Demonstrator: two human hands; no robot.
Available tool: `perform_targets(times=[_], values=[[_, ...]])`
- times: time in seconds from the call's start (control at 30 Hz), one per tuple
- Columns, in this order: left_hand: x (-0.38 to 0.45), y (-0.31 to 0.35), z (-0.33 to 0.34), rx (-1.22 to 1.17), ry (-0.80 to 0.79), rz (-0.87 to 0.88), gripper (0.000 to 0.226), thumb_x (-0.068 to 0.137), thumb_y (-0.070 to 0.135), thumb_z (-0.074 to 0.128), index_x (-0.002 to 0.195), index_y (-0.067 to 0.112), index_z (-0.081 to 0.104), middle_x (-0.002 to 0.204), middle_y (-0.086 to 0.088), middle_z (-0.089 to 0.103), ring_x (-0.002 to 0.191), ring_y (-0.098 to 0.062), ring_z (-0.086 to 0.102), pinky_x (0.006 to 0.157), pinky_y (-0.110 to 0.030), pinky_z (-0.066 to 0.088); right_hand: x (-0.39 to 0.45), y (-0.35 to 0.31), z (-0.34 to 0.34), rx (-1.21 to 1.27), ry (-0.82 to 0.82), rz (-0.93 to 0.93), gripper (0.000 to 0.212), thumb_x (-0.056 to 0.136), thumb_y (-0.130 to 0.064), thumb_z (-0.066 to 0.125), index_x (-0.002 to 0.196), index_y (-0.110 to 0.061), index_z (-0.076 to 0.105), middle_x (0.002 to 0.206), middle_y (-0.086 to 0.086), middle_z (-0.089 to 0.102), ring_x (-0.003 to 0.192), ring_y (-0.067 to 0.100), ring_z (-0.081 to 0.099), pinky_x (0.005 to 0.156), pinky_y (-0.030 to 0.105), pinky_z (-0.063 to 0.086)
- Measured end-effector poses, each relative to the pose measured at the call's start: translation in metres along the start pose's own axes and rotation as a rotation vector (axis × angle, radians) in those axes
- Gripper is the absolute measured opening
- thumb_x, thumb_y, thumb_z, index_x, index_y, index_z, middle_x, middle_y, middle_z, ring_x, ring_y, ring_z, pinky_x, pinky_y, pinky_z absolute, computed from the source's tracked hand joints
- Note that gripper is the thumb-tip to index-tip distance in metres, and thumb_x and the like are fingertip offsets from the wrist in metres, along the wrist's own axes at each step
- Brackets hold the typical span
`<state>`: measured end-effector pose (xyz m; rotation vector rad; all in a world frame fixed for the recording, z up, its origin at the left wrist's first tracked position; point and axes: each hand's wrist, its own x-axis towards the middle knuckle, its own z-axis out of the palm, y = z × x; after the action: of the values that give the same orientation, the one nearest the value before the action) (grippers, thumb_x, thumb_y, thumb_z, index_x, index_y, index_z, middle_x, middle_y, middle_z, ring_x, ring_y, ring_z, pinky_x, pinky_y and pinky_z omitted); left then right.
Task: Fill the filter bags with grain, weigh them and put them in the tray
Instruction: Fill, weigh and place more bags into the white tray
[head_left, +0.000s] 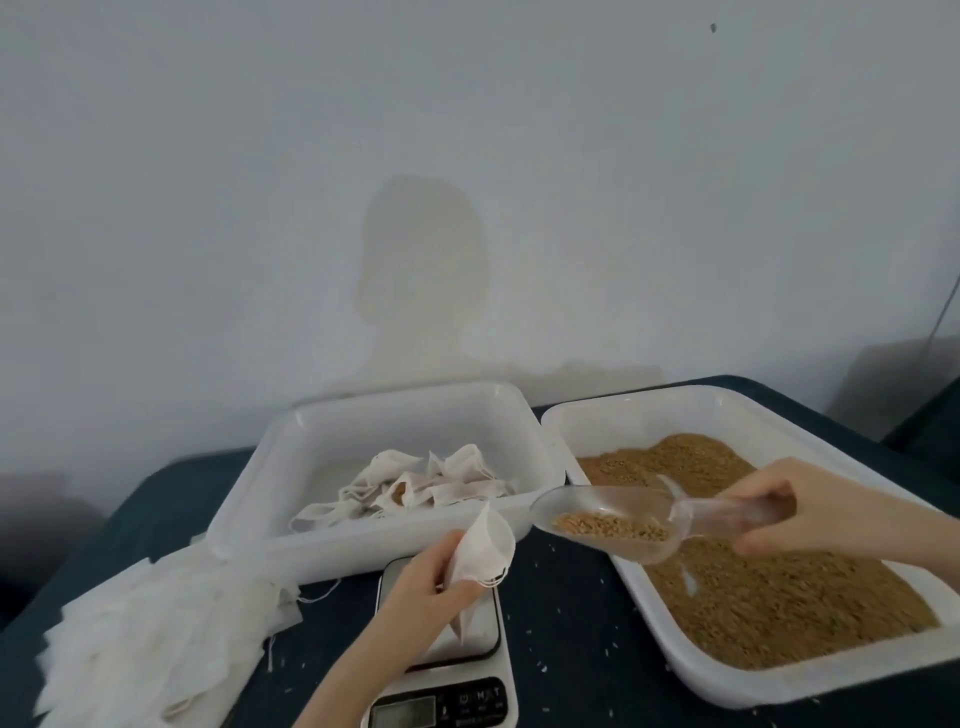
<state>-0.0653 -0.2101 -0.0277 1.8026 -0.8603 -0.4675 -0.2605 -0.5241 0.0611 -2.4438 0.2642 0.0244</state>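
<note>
The left hand grips a white filter bag between curled fingers and thumb, its mouth held open and turned toward the right, above the scale at the near edge of the dark table. The right hand curls round the handle of a clear scoop that carries a little grain, its lip just beside the bag's mouth. The scoop hangs over the left rim of the right-hand tray, which is spread with brown grain. The left-hand tray, behind the scale, holds several filled bags. A pile of unused bags lies on the table at far left.
</note>
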Motion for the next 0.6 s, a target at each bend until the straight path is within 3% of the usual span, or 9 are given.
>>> perform_targets(times=[0.1,0.23,0.37,0.47,0.6], values=[[-0.001,-0.002,-0.002,0.012,-0.009,0.003,0.034,0.077,0.029,0.059,0.111,0.029,0.061,0.087,0.009,0.065,0.070,0.000,0.055,0.054,-0.020,0.045,0.004,-0.013,0.006,0.027,-0.054,-0.072,0.033,0.060,-0.064,0.069,0.089,-0.048,0.072,0.069,0.005,0.066,0.051,0.005,0.046,0.052,0.013,0.038],[-0.002,-0.007,-0.005,0.058,-0.017,0.007,0.032,0.083,0.025,0.062,0.112,0.037,0.058,0.095,0.014,0.065,0.080,-0.008,0.060,0.060,-0.019,0.048,0.009,-0.024,0.012,0.023,-0.092,-0.107,0.018,0.074,-0.044,0.077,0.091,-0.047,0.074,0.066,0.001,0.065,0.049,0.002,0.042,0.051,0.013,0.036],[-0.001,-0.009,-0.006,0.139,-0.049,0.011,0.036,0.087,0.021,0.064,0.115,0.041,0.054,0.101,0.022,0.064,0.091,0.000,0.060,0.068,-0.019,0.050,0.013,-0.026,0.014,0.023,-0.111,-0.092,0.018,0.078,-0.032,0.077,0.092,-0.043,0.075,0.064,-0.002,0.066,0.050,0.004,0.041,0.051,0.011,0.036],[-0.001,-0.008,-0.007,0.194,-0.054,0.023,0.038,0.086,0.024,0.065,0.118,0.041,0.053,0.106,0.018,0.064,0.096,0.000,0.059,0.081,-0.020,0.051,0.016,-0.024,0.015,0.030,-0.137,-0.087,0.017,0.079,-0.030,0.076,0.094,-0.040,0.075,0.063,-0.003,0.064,0.049,0.003,0.041,0.049,0.012,0.035],[-0.001,-0.006,-0.007,0.220,-0.065,0.037,0.039,0.086,0.025,0.064,0.120,0.040,0.052,0.107,0.016,0.064,0.094,0.001,0.060,0.079,-0.018,0.052,0.021,-0.020,0.019,0.065,-0.198,-0.098,0.021,0.079,-0.034,0.074,0.097,-0.023,0.076,0.065,0.001,0.065,0.050,0.001,0.047,0.059,-0.002,0.034]])
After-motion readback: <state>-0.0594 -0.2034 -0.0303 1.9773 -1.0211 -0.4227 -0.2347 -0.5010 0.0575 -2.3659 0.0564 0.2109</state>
